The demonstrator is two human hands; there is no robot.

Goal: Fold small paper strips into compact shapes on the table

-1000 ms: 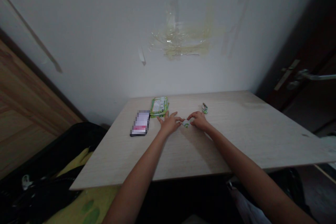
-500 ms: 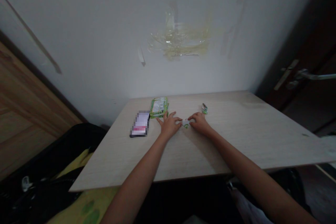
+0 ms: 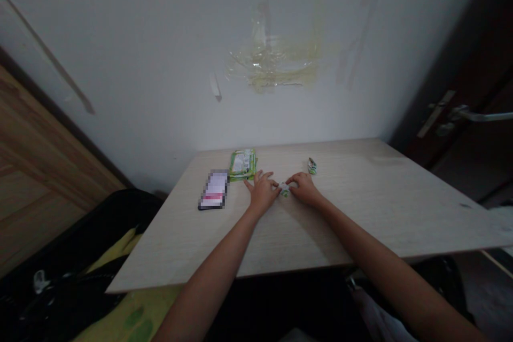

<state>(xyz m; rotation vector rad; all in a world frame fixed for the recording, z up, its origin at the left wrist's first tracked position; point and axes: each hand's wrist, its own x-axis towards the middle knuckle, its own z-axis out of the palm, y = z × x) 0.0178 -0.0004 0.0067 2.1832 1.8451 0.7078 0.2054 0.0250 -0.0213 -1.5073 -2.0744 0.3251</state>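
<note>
Between my two hands lies a small white-and-green folded packet [image 3: 284, 190], low over the table or on it. My left hand [image 3: 263, 192] pinches its left edge with thumb and forefinger, the other fingers spread. At the opposite edge, my right hand [image 3: 304, 188] grips it between thumb and curled fingers. A second small folded packet [image 3: 312, 166], white and green with a dark part, sits just beyond my right hand. Behind my left hand is a stack of flat green-and-white packets [image 3: 242, 163]. Their print is too small to read.
A phone [image 3: 214, 189] with a blurred screen lies left of the stack. The pale wooden table [image 3: 328, 240] meets a wall [image 3: 160, 75] with peeling tape [image 3: 276, 67]. A dark door with a metal handle [image 3: 481, 115] is at the right.
My left hand has shifted slightly to the right, closer to my right hand. The packet between them looks narrower. My right hand, the stack and the phone have stayed in place.
</note>
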